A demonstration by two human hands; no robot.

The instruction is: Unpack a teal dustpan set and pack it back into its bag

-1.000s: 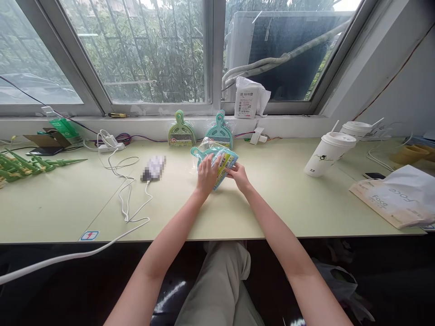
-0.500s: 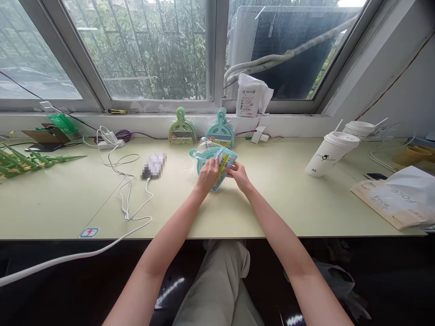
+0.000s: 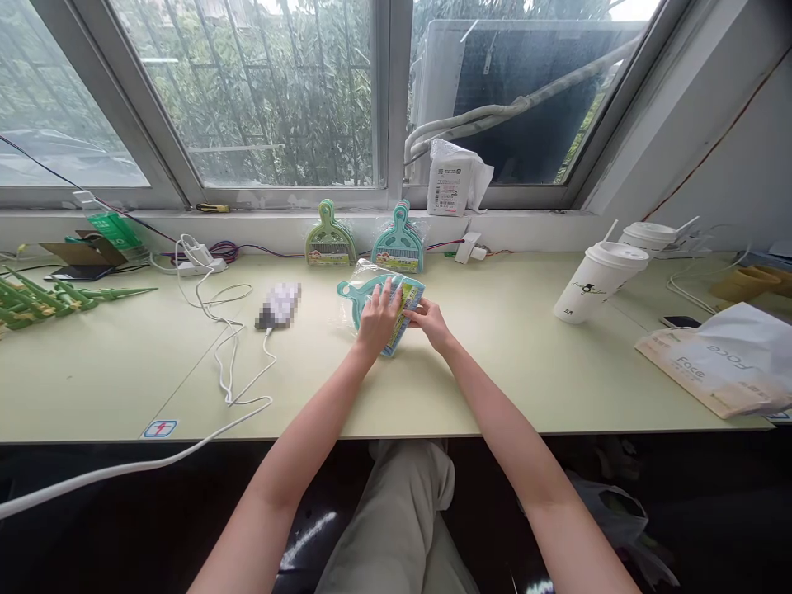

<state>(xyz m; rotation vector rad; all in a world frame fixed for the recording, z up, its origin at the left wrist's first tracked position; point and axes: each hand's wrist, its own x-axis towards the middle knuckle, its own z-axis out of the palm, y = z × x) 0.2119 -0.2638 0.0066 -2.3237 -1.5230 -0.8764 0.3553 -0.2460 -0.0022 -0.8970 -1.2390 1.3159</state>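
A teal dustpan-and-brush set (image 3: 359, 295) in clear plastic wrap lies tilted over the middle of the table, its round handle pointing left. My left hand (image 3: 379, 318) rests on top of it with the fingers spread over the wrap and label. The right edge of the set is pinched in my right hand (image 3: 430, 322). Behind, against the wall below the window, lean a wrapped green set (image 3: 330, 239) and a wrapped teal set (image 3: 399, 241).
White cups (image 3: 603, 280) and a tissue pack (image 3: 711, 359) stand and lie on the right. A blurred device (image 3: 278, 305) with a white cable (image 3: 232, 355) lies left of my hands. Green spiky stems (image 3: 62, 297) are at far left. A white package (image 3: 454, 177) sits on the sill.
My left fingers have spread out flat over the package. The set has shifted slightly left and lies flatter, while my right hand keeps its hold on the edge.
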